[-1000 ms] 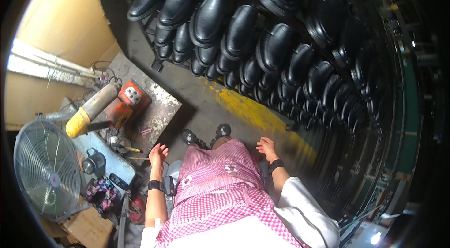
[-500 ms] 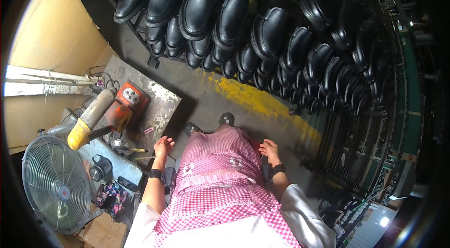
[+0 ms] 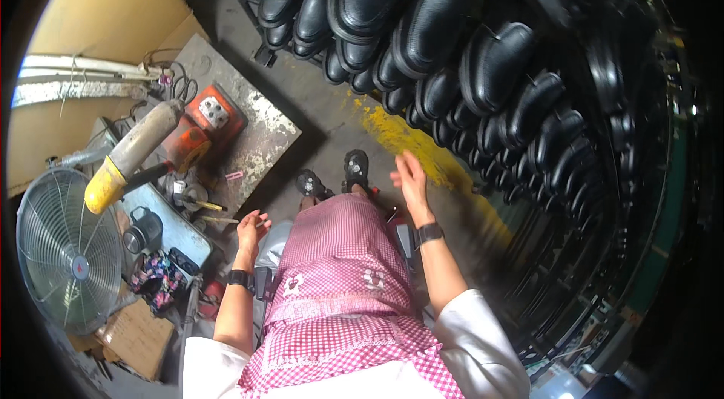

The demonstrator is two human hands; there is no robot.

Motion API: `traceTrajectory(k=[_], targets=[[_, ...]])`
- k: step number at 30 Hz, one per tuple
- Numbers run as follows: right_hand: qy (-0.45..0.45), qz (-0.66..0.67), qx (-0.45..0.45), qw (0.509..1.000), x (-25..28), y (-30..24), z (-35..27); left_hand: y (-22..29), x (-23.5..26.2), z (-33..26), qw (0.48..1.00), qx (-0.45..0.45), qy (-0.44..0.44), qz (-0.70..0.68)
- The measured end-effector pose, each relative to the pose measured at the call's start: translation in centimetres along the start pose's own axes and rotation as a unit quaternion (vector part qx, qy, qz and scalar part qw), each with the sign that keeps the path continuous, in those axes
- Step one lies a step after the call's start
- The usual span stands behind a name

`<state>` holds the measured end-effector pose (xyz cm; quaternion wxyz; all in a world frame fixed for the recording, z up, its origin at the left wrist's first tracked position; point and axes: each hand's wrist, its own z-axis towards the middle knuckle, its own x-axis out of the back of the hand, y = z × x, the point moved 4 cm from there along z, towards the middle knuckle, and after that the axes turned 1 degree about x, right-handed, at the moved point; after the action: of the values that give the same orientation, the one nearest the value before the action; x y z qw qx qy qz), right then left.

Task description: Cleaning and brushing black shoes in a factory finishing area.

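My right hand (image 3: 409, 175) is raised with fingers apart, holding nothing, reaching toward the rack of black shoes (image 3: 467, 59) in front of me. Down by the grey metal table (image 3: 260, 127), my left hand (image 3: 251, 229) has its fingers loosely curled and seems to pinch a small thin object; what it is I cannot make out. I wear a pink checked apron (image 3: 343, 286), a dark band on each wrist, and black sandals (image 3: 332, 176) on my feet.
An orange power tool (image 3: 207, 124) and a grey tube with a yellow tip (image 3: 132, 154) lie on the table at left. A round fan (image 3: 60, 248), a blue tray of tools (image 3: 162, 214) and cardboard (image 3: 136, 335) stand lower left. Yellow paint marks the floor (image 3: 392, 131).
My right hand has lifted forward toward the shoe rack. My left hand has stayed beside the table. The view has shifted closer to the shoes.
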<state>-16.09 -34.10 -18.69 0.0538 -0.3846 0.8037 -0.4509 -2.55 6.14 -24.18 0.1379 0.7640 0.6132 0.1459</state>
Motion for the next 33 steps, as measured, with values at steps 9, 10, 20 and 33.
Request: traceTrajectory(k=[9,10,20,33], targets=[[0.099,-0.36,0.445,0.814,-9.2,-18.0,14.7,-7.8,0.6,-2.4,0.989,0.04,0.078,-0.115],[0.178,-0.424,0.487,0.742,-10.3,-19.4,15.3,-8.9,0.5,-3.0,0.987,0.048,0.092,-0.12],[0.018,-0.333,0.481,0.811,-11.2,-18.6,25.0,-15.0,-3.3,-6.1,0.969,0.103,0.123,-0.189],[-0.086,-0.321,0.379,0.863,-14.6,-18.0,7.3,-11.6,-4.8,-5.6,0.957,0.066,0.126,-0.253]])
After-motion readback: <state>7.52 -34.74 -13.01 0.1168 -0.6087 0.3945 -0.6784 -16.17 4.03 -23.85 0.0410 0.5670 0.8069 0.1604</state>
